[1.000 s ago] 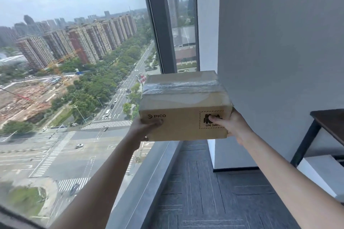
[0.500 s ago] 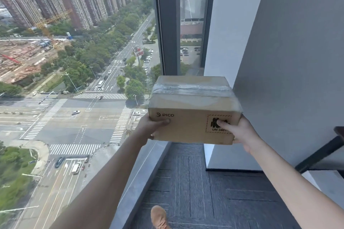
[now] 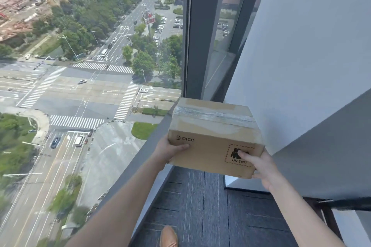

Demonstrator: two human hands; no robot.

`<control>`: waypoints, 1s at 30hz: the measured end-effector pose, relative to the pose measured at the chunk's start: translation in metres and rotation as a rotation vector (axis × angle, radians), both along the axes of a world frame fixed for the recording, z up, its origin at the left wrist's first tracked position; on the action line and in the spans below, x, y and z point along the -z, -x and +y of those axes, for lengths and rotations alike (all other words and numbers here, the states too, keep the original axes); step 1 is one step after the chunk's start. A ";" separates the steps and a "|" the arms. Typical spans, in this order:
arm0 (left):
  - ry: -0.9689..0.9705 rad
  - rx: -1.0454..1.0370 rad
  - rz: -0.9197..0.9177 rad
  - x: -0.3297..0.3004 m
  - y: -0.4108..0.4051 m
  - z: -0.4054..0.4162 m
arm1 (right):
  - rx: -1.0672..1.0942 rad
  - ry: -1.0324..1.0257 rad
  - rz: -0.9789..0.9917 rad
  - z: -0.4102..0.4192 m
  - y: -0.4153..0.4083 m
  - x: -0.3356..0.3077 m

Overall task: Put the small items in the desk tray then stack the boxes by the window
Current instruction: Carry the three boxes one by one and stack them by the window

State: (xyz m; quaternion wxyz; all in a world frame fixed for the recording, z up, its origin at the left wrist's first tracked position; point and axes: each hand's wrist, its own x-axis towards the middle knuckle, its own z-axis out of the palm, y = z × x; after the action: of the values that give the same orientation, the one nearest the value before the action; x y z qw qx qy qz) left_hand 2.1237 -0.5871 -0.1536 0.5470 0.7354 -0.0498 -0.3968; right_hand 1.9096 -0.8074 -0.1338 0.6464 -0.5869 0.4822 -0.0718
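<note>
A brown cardboard box (image 3: 212, 138) with clear tape across its top and "PICO" printed on its front is held in the air above the carpet, close to the window. My left hand (image 3: 168, 151) grips its lower left corner, thumb on the front face. My right hand (image 3: 259, 164) grips its lower right corner, thumb on the "UN 3481" label. The box hangs level, just right of the grey window sill (image 3: 140, 158). No desk tray or small items are in view.
A floor-to-ceiling window (image 3: 90, 66) fills the left, with a dark mullion (image 3: 197, 32). A grey wall (image 3: 301, 66) closes the right side. Dark carpet tiles (image 3: 200, 206) lie below. A tan shoe (image 3: 168, 236) shows at the bottom; a dark desk leg (image 3: 329, 218) is lower right.
The view has tilted downward and the box has come lower, nearer the floor by the window. Both hands keep the same grip on it.
</note>
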 end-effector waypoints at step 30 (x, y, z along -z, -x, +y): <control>-0.139 -0.032 0.223 0.583 -0.041 -0.104 | 0.084 -0.163 0.181 -0.105 -0.045 0.595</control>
State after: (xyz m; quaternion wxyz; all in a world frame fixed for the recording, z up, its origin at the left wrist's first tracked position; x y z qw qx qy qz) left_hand 2.1643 -0.6911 -0.7371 0.5032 0.7235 0.0506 -0.4700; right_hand 1.9550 -0.9120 -0.7286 0.6423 -0.5157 0.5670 -0.0059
